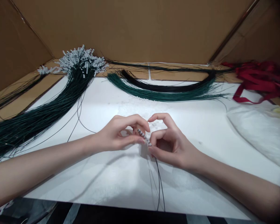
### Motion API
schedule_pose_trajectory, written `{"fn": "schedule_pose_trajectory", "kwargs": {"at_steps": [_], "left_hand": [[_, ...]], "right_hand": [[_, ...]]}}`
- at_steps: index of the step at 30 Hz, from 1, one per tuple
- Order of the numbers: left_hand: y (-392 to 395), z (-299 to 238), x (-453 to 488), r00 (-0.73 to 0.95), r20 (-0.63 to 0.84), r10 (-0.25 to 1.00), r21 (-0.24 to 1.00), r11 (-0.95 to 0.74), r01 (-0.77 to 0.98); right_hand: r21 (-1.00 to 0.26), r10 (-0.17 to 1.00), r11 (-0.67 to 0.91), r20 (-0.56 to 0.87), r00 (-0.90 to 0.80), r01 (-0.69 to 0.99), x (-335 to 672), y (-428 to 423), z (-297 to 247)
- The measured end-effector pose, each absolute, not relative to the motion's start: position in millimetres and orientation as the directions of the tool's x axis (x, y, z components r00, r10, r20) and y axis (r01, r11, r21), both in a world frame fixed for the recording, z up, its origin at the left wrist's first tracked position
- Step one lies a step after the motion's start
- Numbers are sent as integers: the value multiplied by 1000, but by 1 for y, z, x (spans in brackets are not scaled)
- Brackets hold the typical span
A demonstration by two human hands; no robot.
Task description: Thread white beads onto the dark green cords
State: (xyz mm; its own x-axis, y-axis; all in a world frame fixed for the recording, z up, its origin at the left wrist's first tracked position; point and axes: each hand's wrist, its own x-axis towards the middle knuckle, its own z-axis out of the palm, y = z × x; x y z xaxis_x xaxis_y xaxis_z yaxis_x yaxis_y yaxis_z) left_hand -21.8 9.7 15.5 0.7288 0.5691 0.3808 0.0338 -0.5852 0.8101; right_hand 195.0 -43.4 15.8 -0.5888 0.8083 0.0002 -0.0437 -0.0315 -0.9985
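Observation:
Between my hands, above the white board [102,186], is a short beaded stem [144,137] with white beads along dark wire. My left hand [128,132] has its thumb and fingers closed around the stem's upper end. At the lower end, the thumb and a bent finger of my right hand [170,143] pinch it, while the index finger arches toward the left fingertips. Two dark wire tails [159,183] hang from below the right thumb toward the board's front edge. Small white beads [156,126] lie scattered on the board just behind my hands.
At left lies a thick bundle of green wires [49,105] tipped with white beads [81,60]. Behind my hands curve loose green wires [158,95] and black wires [168,88]. Red ribbon [266,79] and a clear plastic bag [263,133] sit at right; cardboard walls [130,28] surround the board.

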Motion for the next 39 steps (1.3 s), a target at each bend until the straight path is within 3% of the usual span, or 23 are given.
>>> {"fn": "schedule_pose_trajectory", "kwargs": {"at_steps": [5,23,34,39], "left_hand": [[9,18,-22,722,419,550,753,-655,62],[8,17,-24,703,379,602,777,-619,112],[6,18,-24,668,356,653,818,-564,115],[8,16,-23,650,294,701,892,-446,78]], "right_hand": [[-998,807,-33,9,-591,-60,194,-43,16],[-998,770,-63,-50,-636,2,200,-35,18],[-997,798,-76,-70,-598,15,197,-32,22],[-996,818,-76,-40,-574,-40,194,-30,19]]}}
